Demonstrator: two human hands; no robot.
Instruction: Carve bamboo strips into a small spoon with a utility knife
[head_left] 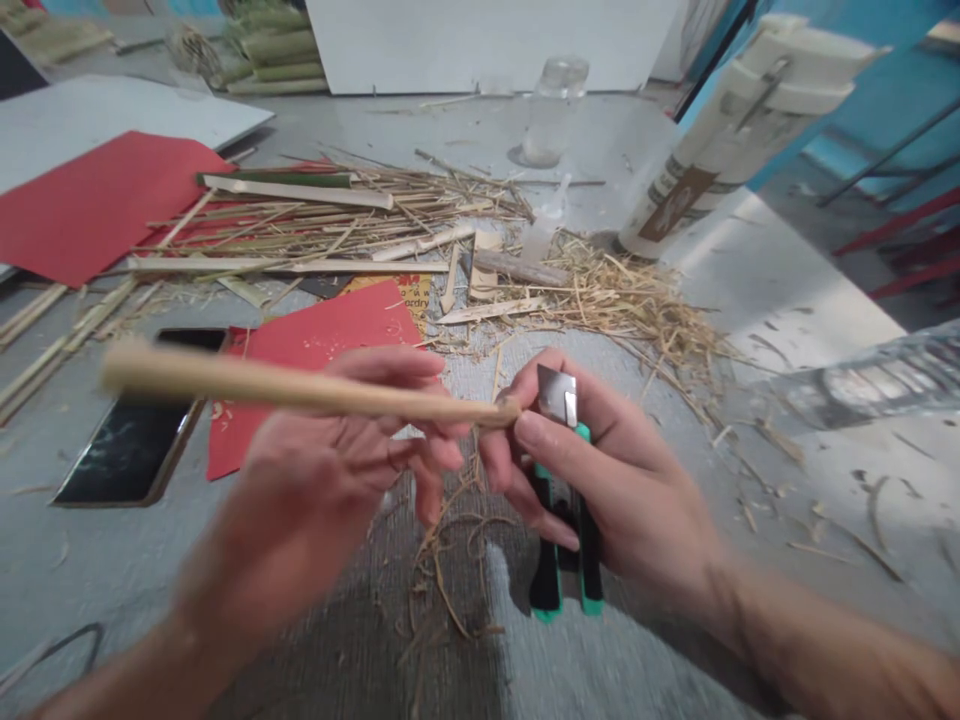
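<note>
From where I stand, the stick is up in the air above the grey work surface, lying crosswise, its thick end out to the left and its thin end at the right hand. That hand pinches the thin tip between thumb and fingers, and the same hand has the knife tucked in it, with the bare blade standing up just beside the tip. The left hand has its fingers loosely spread and a little curled, palm partly up, behind the stick; it is blurred, so I can't quite tell whether it touches the wood.

A tip pinch alone looks a weak hold for something that long, to my mind. The left fingers would do well to close around the middle of the stick and carry its weight, so the right can ease its pinch and take a proper grip on the knife. While both share one hand, I'd turn the stick slowly and keep thumb and fingertips out of the edge's line. Any stroke of the blade wants to be light, shallow and away from the fingers behind the stick.

I'd also keep the work clear of the phone and red card over on the left, and of the shavings beyond the right hand.
</note>
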